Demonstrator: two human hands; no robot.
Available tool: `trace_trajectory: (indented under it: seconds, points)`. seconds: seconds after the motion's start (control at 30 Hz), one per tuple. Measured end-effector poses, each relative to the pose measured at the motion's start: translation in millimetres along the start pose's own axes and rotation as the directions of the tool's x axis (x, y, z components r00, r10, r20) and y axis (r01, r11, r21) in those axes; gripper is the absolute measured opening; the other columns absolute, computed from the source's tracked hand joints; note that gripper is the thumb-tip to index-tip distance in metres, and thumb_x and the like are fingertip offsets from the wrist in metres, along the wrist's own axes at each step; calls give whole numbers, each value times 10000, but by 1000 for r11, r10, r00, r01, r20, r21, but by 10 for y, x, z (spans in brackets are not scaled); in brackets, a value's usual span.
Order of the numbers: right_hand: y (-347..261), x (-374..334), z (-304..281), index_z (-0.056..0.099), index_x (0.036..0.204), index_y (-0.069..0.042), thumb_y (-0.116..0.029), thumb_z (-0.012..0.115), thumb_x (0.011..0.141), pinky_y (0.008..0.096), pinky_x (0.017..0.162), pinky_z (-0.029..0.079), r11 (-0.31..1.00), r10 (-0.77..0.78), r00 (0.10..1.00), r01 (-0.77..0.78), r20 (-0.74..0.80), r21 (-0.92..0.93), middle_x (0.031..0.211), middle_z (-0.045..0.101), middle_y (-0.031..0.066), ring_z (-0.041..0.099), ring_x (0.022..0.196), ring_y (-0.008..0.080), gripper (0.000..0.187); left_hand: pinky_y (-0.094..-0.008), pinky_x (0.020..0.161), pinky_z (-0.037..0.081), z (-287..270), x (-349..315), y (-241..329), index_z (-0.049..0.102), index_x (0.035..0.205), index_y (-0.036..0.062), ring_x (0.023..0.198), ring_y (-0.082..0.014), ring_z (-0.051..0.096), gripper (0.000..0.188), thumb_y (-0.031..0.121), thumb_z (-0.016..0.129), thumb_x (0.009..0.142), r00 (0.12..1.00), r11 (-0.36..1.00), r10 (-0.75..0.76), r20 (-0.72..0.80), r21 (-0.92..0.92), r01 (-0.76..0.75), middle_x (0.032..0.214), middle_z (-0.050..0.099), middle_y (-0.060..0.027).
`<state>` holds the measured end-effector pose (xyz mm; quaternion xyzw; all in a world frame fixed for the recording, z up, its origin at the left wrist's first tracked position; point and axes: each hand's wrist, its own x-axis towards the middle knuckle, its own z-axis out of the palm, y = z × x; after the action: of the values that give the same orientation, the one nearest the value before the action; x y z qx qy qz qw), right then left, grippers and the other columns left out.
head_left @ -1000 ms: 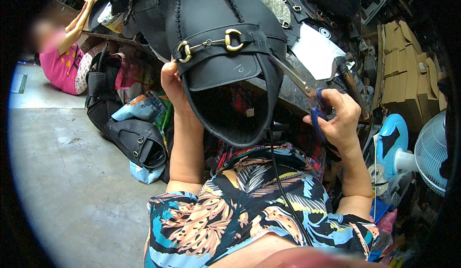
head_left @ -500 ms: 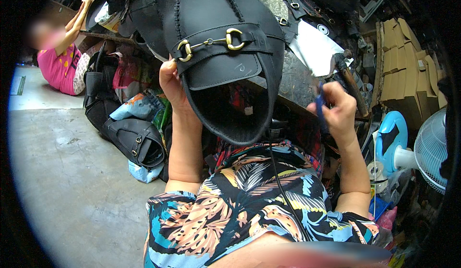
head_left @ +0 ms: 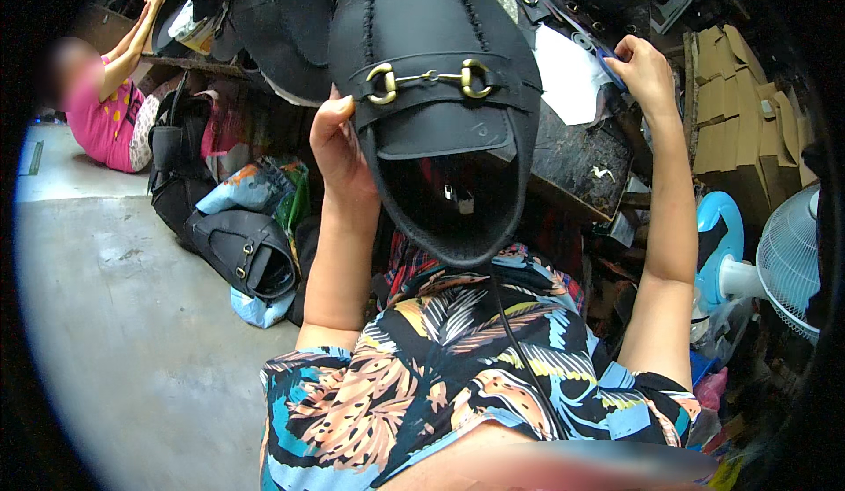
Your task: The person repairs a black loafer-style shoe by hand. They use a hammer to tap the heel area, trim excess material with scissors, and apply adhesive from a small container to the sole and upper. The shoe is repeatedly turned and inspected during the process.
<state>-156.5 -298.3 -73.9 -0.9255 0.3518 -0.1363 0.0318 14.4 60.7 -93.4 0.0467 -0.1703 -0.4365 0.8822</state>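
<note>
A black leather loafer (head_left: 436, 125), with a brass-coloured bit across its front strap, hangs close before me with its opening toward me. My left hand (head_left: 341, 143) grips its left edge, thumb up; the other fingers are mostly hidden behind it. Farther right, over the bench, my right hand (head_left: 647, 73) is stretched out with its fingers round the blue handle of a pair of scissors (head_left: 609, 66). The scissors lie along a white sheet of paper (head_left: 563, 86) on the dark bench (head_left: 576, 163).
More black shoes (head_left: 282, 24) crowd the bench at the upper left. Another loafer (head_left: 245, 253) rests on a pile of bags by the floor. Cardboard boxes (head_left: 739, 112) and a blue-and-white fan (head_left: 783, 258) stand at the right. A person in pink (head_left: 106, 112) sits far left.
My right hand has moved up and away to the right, taking the scissors down to the bench beside the paper. The loafer in my left hand has shifted slightly right and turned more upright.
</note>
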Motion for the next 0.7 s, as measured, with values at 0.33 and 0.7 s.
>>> trace_trajectory:
  seconds: [0.33, 0.7]
  points:
    - [-859, -962, 12, 591, 1213, 20, -516, 659, 854, 322, 909, 486, 6, -400, 873, -300, 277, 954, 1127, 646, 107, 601, 1062, 191, 649, -417, 929, 538, 80, 97, -197, 461, 1296, -37, 1028, -287, 650, 512, 45, 529, 795, 993, 985, -83, -87, 144, 95, 1146, 629, -187]
    - [-781, -1357, 161, 597, 1119, 63, -154, 610, 794, 352, 750, 601, -545, -122, 941, -330, 316, 771, 1011, 686, 170, 702, 852, 234, 391, -320, 847, 553, 67, 29, -254, 553, 1197, -13, 938, -203, 672, 567, 71, 806, 697, 934, 711, -221, -281, 610, 351, 1051, 670, -115]
